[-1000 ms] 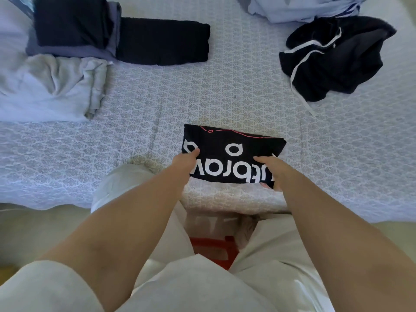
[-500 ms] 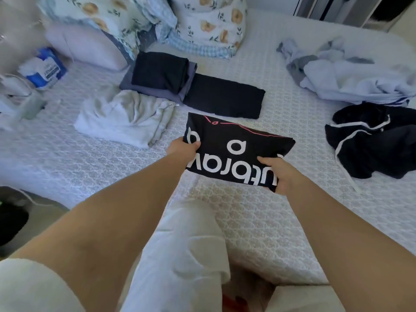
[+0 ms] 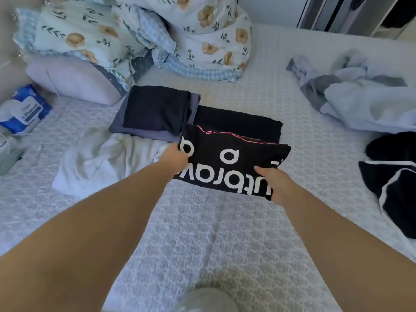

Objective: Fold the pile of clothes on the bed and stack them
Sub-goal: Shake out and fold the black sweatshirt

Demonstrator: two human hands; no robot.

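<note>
**Folded black shirt, held over the bed, bound for the folded clothes beyond it**

Item in hand: one folded black shirt [image 3: 231, 164] with white lettering. Its long axis runs left to right, and it hangs just above the bed [image 3: 202, 244]. The left hand [image 3: 174, 155] grips its left edge; the right hand [image 3: 273, 184] grips its near right corner, fingers curled under the cloth. Both hold it equally, one at each end.

Relation that governs the next move: the flat black garment [image 3: 243, 122] lies straight ahead, just beyond the shirt. The shirt's far edge already overlaps it, and its long axis runs the same way. By judgement, a short forward reach sets the shirt on top.

Count, placed from the flat black garment:
- Folded pieces: three. The garment itself, plus a dark piece [image 3: 157, 109] on a grey piece [image 3: 144, 131], touching it on the left.
- Loose pieces: a white garment [image 3: 101, 163] to the near left, a pale blue heap [image 3: 364, 104] well to the right, and a black garment with white trim [image 3: 391, 176] to the near right.
- Quilts [image 3: 157, 34]: one heap beyond.
- Tissue pack [image 3: 24, 109]: one, far left.
</note>
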